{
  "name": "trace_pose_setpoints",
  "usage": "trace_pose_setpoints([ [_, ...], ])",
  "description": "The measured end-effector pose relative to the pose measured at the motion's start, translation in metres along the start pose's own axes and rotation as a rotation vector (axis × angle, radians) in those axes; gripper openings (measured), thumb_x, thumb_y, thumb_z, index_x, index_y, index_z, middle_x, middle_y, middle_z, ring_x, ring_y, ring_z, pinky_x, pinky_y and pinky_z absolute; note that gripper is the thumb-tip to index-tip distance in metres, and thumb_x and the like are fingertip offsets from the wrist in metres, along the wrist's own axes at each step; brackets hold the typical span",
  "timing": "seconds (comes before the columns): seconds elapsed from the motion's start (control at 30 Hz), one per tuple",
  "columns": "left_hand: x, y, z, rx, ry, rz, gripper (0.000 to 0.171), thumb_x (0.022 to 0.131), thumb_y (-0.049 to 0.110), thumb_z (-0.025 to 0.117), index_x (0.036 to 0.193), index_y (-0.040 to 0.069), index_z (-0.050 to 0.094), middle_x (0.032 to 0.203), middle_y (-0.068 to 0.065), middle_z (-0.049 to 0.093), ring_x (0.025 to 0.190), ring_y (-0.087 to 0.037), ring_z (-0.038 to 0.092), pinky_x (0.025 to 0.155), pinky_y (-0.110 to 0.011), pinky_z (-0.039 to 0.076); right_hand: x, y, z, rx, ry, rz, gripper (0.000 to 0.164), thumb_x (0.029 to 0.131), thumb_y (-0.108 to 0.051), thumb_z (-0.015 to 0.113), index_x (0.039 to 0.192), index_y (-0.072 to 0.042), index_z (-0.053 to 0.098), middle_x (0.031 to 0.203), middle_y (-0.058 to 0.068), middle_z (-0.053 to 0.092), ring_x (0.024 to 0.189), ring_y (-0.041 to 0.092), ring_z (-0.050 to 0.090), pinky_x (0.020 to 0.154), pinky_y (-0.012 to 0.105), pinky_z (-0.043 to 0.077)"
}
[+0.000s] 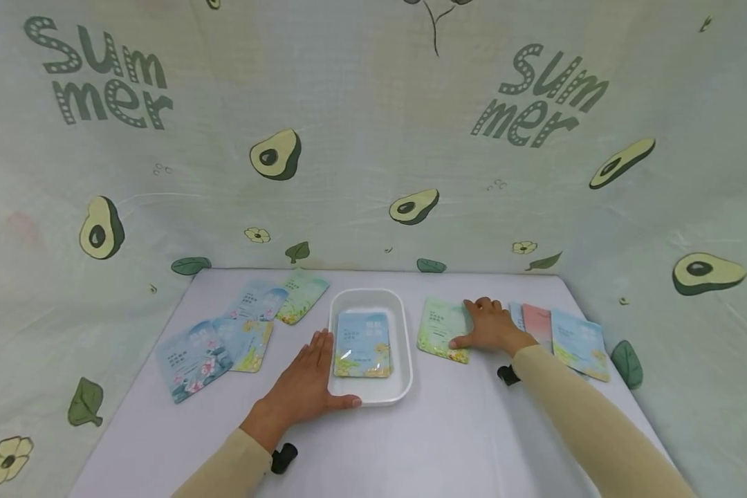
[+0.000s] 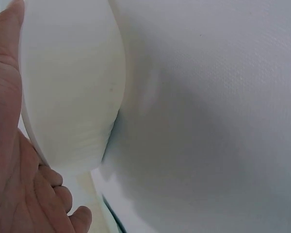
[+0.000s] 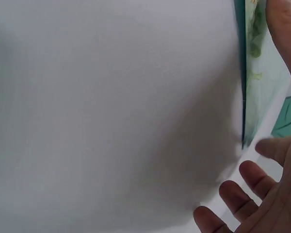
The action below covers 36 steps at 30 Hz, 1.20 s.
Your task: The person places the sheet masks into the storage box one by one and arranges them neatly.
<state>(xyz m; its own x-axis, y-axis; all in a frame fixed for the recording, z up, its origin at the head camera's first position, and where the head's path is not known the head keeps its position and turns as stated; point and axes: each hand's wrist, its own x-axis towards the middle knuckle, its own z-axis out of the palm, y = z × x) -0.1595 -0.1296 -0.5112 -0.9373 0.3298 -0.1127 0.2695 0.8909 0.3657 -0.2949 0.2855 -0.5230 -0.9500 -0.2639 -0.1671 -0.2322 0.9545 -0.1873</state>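
Note:
A white tray stands mid-table, with a blue sachet with yellow flowers lying flat inside. My left hand rests against its left side, fingers straight and thumb along the front rim. The left wrist view shows the tray's outer wall beside the palm. To the right of the tray lies a green sachet. My right hand touches its right side, thumb over the lower part and bent fingers near the upper corner. In the right wrist view, the fingers are spread beside the sachet's edge.
On the left lie several sachets: a pink-flowered blue one, a yellow-blue one, another blue one and a green one. Right of my right hand, a pink sachet and a blue one overlap. A printed cloth hangs behind.

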Motion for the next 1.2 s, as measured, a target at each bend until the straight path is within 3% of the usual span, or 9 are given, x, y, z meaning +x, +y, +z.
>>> trace_pose_setpoints([
  [0.27, -0.001, 0.001, -0.001, -0.006, -0.001, -0.008, 0.139, 0.079, 0.084, 0.07, 0.167, -0.003, 0.009, 0.176, -0.022, 0.01, 0.165, -0.036, 0.007, 0.132, -0.053, 0.02, 0.011, 0.005, 0.002, 0.047, -0.022, 0.009, 0.119, 0.07, -0.076, 0.085, 0.155, -0.003, 0.044, 0.156, 0.035, 0.037, 0.136, 0.055, 0.041, 0.106, 0.073, 0.041],
  [0.67, 0.0, 0.002, -0.002, -0.007, -0.01, -0.006, 0.138, 0.08, 0.084, 0.07, 0.167, -0.004, 0.009, 0.176, -0.022, 0.01, 0.165, -0.036, 0.007, 0.132, -0.053, 0.02, 0.014, -0.001, -0.003, 0.092, -0.014, 0.008, 0.115, 0.066, -0.068, 0.093, 0.146, 0.001, 0.046, 0.142, 0.027, 0.054, 0.122, 0.045, 0.051, 0.103, 0.066, 0.045],
  [0.8, -0.001, 0.002, -0.001, -0.009, -0.006, -0.011, 0.139, 0.079, 0.085, 0.07, 0.167, -0.003, 0.009, 0.176, -0.022, 0.01, 0.165, -0.037, 0.007, 0.132, -0.053, 0.02, 0.012, -0.004, -0.002, 0.146, -0.015, 0.021, 0.116, 0.067, -0.064, 0.094, 0.149, -0.001, 0.044, 0.144, 0.025, 0.056, 0.123, 0.043, 0.052, 0.106, 0.067, 0.042],
  [0.93, -0.001, 0.001, 0.001, -0.006, 0.0, -0.005, 0.139, 0.079, 0.085, 0.069, 0.167, -0.004, 0.01, 0.176, -0.022, 0.01, 0.165, -0.037, 0.007, 0.132, -0.053, 0.021, 0.005, -0.01, -0.002, 0.268, 0.003, 0.02, 0.115, 0.074, -0.047, 0.097, 0.157, -0.003, 0.032, 0.154, 0.028, 0.046, 0.133, 0.045, 0.05, 0.114, 0.067, 0.04],
  [1.07, -0.001, 0.001, 0.002, -0.018, -0.003, -0.004, 0.139, 0.079, 0.085, 0.069, 0.167, -0.004, 0.01, 0.176, -0.022, 0.01, 0.165, -0.037, 0.007, 0.131, -0.053, 0.021, -0.005, -0.018, -0.001, 0.407, 0.045, 0.013, 0.099, 0.085, -0.022, 0.091, 0.159, -0.005, 0.028, 0.156, 0.033, 0.039, 0.139, 0.049, 0.048, 0.117, 0.067, 0.039],
  [1.2, 0.0, 0.001, 0.002, -0.018, -0.004, -0.006, 0.139, 0.078, 0.086, 0.068, 0.167, -0.003, 0.01, 0.176, -0.021, 0.01, 0.165, -0.036, 0.007, 0.132, -0.053, 0.021, -0.013, -0.023, 0.0, 0.446, 0.088, 0.012, 0.062, 0.09, -0.013, 0.083, 0.144, -0.008, 0.053, 0.151, 0.029, 0.053, 0.136, 0.048, 0.053, 0.115, 0.066, 0.041],
])
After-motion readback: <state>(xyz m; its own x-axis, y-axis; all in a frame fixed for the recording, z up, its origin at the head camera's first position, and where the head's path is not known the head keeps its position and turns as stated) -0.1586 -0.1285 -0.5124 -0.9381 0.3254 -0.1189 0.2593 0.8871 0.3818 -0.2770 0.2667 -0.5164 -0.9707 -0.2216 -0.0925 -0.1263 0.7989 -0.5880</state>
